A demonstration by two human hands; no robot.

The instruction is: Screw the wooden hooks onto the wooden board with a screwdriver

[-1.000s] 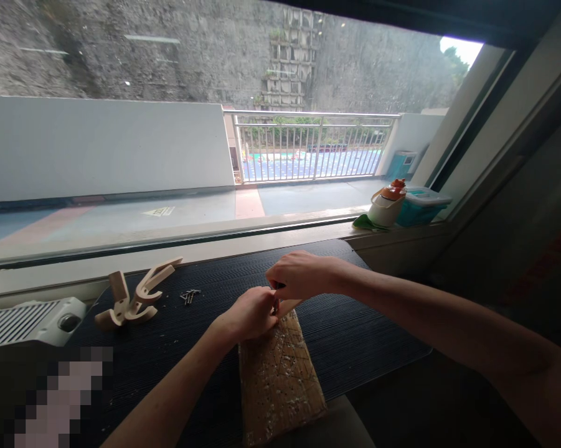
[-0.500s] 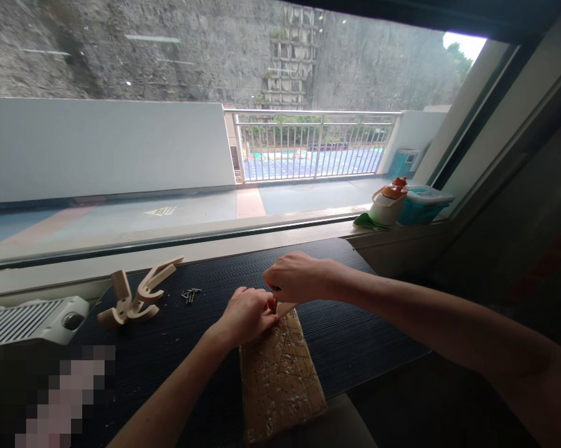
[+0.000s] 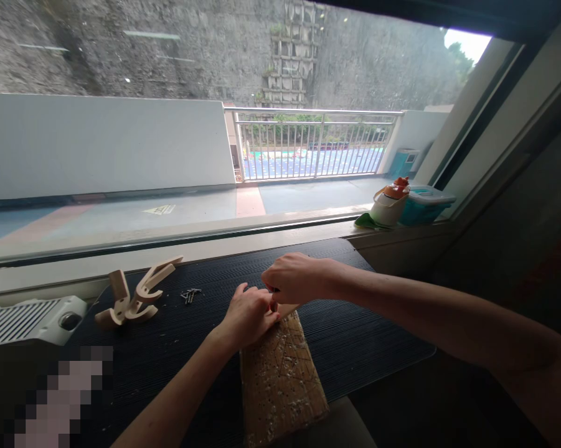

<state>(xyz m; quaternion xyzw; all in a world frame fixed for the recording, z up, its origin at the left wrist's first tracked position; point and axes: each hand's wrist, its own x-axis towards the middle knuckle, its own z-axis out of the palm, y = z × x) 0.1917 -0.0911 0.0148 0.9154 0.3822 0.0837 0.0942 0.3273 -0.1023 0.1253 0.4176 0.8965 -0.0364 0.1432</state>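
My right hand (image 3: 292, 275) is closed, its fist round the handle of what looks like a screwdriver (image 3: 274, 303); only a short bit of its shaft shows. Just below, my left hand (image 3: 252, 311) is closed, thumb and fingers pressing round the shaft's lower end and a pale wooden piece (image 3: 287, 309). That piece lies on the far end of a scarred wooden board (image 3: 284, 379), full of holes and scratches. The tool's tip and most of the wooden piece are hidden by my fingers.
Several screws (image 3: 190, 295) lie in a small heap on the black table (image 3: 355, 336). Left of them are curved wooden parts (image 3: 135, 298). A white slatted appliance (image 3: 32, 320) stands at the left. On the windowsill are a bottle (image 3: 390, 202) and a teal box (image 3: 427, 204).
Both hands keep almost the same place and grip. The right fist has turned very slightly over the left hand. The view has shifted a little.
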